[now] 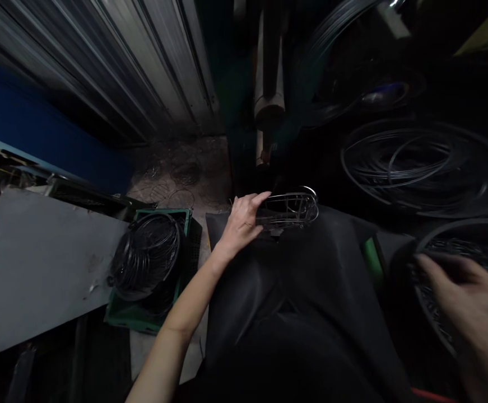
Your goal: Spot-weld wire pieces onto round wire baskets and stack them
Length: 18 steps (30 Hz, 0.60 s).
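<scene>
My left hand point(244, 221) grips the left end of a small wire frame point(292, 208), shaped like a shallow basket with rounded ends. The frame sits over the dark apron on my lap, beside a dark machine part. Part of its left end is hidden behind my fingers. Far to the right, my right hand point(474, 308) is smeared by motion at the rim of a round tub point(426, 313) of small metal pieces. Its fingers are bent, and I cannot make out whether anything is between them.
Ahead stands a dark machine with a vertical shaft point(269, 95). A wide round container point(420, 210) of wire rings lies beyond the tub. On the left, a green crate point(115, 320) holds black wire rings point(147, 257), next to a grey panel point(33, 268). Corrugated metal sheeting point(143, 61) rises behind.
</scene>
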Each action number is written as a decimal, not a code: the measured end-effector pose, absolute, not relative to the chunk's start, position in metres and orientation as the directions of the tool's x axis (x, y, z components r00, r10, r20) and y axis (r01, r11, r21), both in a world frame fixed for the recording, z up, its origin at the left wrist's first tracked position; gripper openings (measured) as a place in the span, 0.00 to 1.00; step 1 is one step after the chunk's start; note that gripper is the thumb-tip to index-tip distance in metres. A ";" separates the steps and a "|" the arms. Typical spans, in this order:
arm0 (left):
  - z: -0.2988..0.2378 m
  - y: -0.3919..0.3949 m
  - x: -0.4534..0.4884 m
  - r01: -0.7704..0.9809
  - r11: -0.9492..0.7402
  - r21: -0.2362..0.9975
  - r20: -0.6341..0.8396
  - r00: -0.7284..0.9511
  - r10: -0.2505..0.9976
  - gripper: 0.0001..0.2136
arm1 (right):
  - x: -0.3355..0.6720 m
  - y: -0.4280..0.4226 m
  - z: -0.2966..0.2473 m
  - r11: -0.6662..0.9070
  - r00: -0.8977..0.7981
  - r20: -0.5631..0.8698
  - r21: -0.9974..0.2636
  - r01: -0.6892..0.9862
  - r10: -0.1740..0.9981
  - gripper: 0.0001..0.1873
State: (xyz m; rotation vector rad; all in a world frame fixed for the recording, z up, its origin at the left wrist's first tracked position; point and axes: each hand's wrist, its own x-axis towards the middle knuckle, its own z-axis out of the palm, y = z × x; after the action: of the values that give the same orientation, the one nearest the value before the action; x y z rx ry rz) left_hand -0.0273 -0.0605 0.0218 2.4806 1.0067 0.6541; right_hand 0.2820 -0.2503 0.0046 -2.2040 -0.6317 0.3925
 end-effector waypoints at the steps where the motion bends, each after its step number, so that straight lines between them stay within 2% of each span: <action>1: 0.023 -0.060 -0.025 0.577 -0.658 0.484 0.259 0.624 0.737 0.33 | 0.260 -0.230 0.018 -0.520 0.804 -0.122 -0.816 0.253 0.582 0.18; 4: 0.026 -0.059 -0.017 0.644 -0.646 0.409 0.239 0.608 0.757 0.32 | 0.198 -0.173 0.045 -0.331 0.525 -0.236 -0.939 0.093 0.818 0.22; 6: 0.028 -0.058 -0.014 0.666 -0.650 0.367 0.255 0.600 0.758 0.31 | 0.171 -0.144 0.048 -0.253 0.370 -0.232 -0.968 0.008 0.900 0.22; 8: 0.030 -0.058 -0.014 0.682 -0.650 0.335 0.276 0.589 0.760 0.31 | 0.157 -0.123 0.043 -0.227 0.313 -0.222 -0.974 -0.018 0.924 0.21; 18: 0.033 -0.049 -0.026 0.736 -0.644 0.208 0.326 0.569 0.755 0.25 | 0.138 -0.092 0.029 -0.196 0.290 -0.175 -0.980 0.045 0.941 0.16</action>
State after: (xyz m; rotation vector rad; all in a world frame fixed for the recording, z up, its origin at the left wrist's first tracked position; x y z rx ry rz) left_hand -0.0257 -0.0487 0.0328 2.7389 1.3024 0.6063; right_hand 0.1378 -0.0921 0.0289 -1.5233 -0.9476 1.0865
